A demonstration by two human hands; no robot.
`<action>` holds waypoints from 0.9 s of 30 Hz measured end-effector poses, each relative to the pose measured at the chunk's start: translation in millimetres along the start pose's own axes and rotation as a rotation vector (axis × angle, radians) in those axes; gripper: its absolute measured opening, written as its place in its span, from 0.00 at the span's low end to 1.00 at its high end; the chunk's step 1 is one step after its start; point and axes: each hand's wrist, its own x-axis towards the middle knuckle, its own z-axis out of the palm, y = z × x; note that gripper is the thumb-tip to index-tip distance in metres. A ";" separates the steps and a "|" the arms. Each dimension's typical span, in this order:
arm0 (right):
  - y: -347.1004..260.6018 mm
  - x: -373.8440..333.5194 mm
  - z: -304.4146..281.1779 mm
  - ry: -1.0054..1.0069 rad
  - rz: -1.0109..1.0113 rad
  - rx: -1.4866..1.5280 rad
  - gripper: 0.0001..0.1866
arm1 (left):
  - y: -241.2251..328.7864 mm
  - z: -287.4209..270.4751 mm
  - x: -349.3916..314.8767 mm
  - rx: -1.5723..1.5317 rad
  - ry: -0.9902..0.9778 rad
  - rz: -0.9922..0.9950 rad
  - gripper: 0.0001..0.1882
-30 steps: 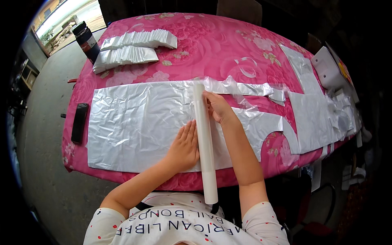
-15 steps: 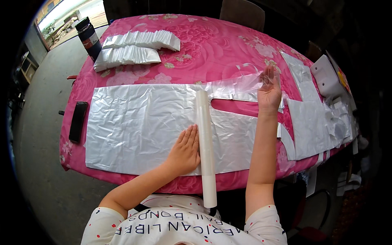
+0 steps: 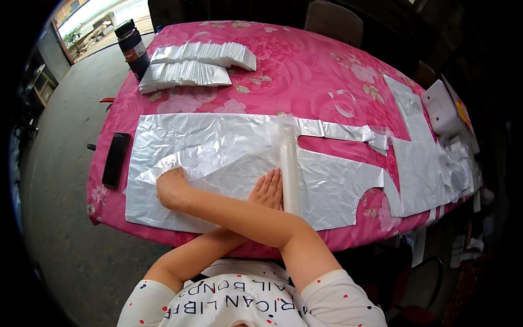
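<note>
A stack of thin, shiny plastic sheets with curved cutouts, shaped like disposable aprons (image 3: 332,188), lies flat across the table. A long pale tube (image 3: 290,180) rests upright across it in view; my right upper arm hides its near end. My left hand (image 3: 267,188) lies flat on the plastic just left of the tube, fingers stretched out. Crossing over my left forearm, my right hand (image 3: 172,188) is closed on the top plastic sheet (image 3: 229,155), which is drawn leftward over the tube. The fingertips of my right hand are mostly hidden.
Two rows of folded plastic packets (image 3: 188,73) stand at the back left beside a dark jar (image 3: 132,49). A black phone (image 3: 115,159) lies at the left edge. More plastic sheets (image 3: 419,174) and a white box (image 3: 439,106) are at the right. A pink flowered cloth (image 3: 294,60) covers the table.
My right hand has swept from the far right to the left, pulling the top sheet over the tube. My left hand stays flat beside the tube.
</note>
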 end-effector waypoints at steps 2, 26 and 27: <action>-37.0 -12.4 -53.3 -0.347 -0.099 -0.100 0.13 | -2.2 2.4 -4.8 0.013 0.001 -0.008 0.32; 258.0 -154.1 -145.3 0.721 0.546 -0.496 0.35 | 6.3 -24.3 -1.5 -0.126 0.004 -0.067 0.32; 261.8 -158.4 -154.2 0.743 0.545 -0.549 0.34 | 6.0 -24.2 -1.9 -0.129 -0.001 -0.072 0.32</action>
